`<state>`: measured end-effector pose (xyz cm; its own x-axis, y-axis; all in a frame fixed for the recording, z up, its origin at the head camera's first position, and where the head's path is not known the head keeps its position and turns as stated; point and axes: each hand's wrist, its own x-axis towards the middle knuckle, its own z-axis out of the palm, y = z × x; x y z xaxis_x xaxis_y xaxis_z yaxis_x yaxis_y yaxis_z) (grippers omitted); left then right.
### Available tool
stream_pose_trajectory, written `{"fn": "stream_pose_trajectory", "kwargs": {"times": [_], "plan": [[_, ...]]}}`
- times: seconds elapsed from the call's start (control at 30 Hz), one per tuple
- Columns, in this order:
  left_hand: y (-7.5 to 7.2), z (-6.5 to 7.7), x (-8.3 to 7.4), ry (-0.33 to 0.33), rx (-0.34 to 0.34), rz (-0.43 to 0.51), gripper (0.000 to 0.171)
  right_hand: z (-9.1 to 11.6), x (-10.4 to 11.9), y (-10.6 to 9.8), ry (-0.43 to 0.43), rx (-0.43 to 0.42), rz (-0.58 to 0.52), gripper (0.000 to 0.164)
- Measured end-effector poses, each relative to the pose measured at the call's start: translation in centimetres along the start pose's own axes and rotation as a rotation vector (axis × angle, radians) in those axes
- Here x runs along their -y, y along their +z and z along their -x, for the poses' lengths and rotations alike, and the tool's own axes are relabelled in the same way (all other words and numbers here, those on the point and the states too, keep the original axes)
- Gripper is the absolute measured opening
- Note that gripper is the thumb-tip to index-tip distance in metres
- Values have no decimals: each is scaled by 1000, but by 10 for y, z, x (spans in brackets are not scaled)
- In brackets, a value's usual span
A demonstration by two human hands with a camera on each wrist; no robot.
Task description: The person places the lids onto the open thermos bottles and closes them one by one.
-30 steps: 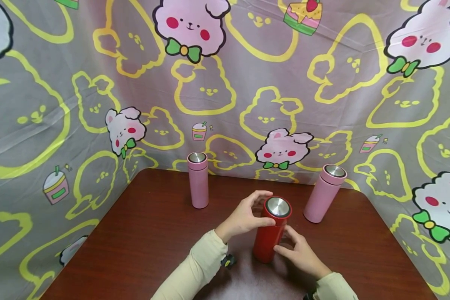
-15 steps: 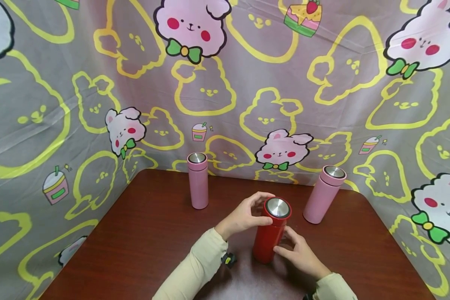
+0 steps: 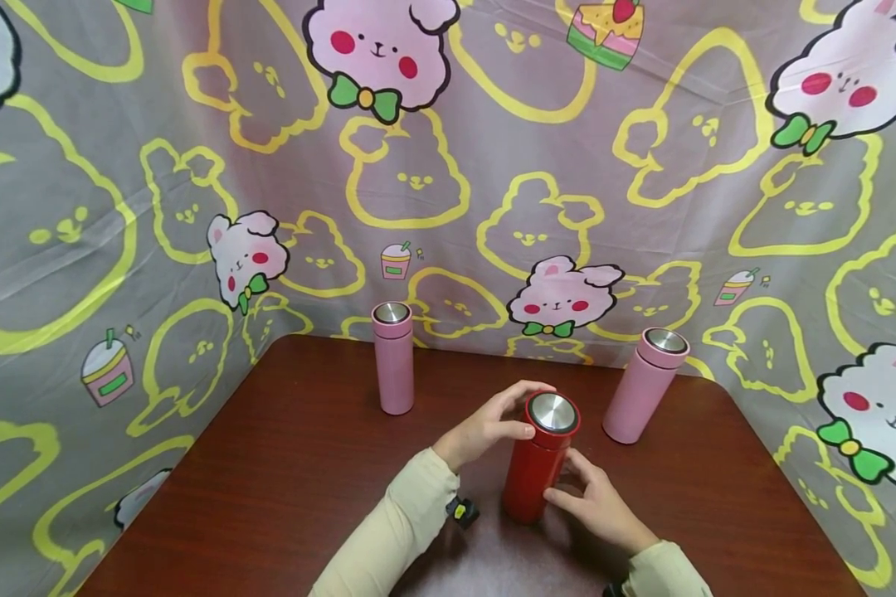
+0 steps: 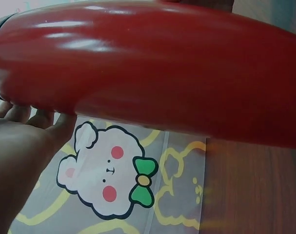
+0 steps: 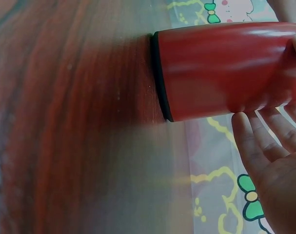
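A red thermos (image 3: 532,481) with a steel-topped lid (image 3: 553,413) stands on the table between my hands. My left hand (image 3: 488,427) grips the lid, thumb on the near side and fingers reaching round the far side. Lower down, my right hand (image 3: 596,502) holds the body from the right, its thumb in front and its fingers partly hidden behind. The left wrist view shows the red body (image 4: 152,68) close up, with fingertips at the lid end. In the right wrist view the black base rim (image 5: 160,78) meets the tabletop.
Two pink thermoses stand farther back, one at the left (image 3: 395,369) and one at the right (image 3: 642,394). The dark wooden table (image 3: 269,473) is enclosed by a patterned cloth (image 3: 433,199) behind and at both sides.
My left thumb has slid a little left and up along the lid's near side, and the left wrist has shifted slightly right. The right hand and the thermos have stayed put.
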<state>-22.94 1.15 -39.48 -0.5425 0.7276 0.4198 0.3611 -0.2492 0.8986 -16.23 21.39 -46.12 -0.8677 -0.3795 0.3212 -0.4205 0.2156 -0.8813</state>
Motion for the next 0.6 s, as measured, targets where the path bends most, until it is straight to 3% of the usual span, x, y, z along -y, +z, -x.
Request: {"fn": "stream_pose_trajectory", "kwargs": {"times": [0.13, 0.33, 0.6], "plan": [[1, -3, 1, 26, 43, 71, 52, 0, 0, 0, -5, 5, -1, 43], [4, -8, -2, 35, 77, 154, 54, 0, -4, 0, -92, 20, 13, 41], [5, -12, 1, 39, 77, 188, 58, 0, -4, -1, -45, 12, 11, 41]]}}
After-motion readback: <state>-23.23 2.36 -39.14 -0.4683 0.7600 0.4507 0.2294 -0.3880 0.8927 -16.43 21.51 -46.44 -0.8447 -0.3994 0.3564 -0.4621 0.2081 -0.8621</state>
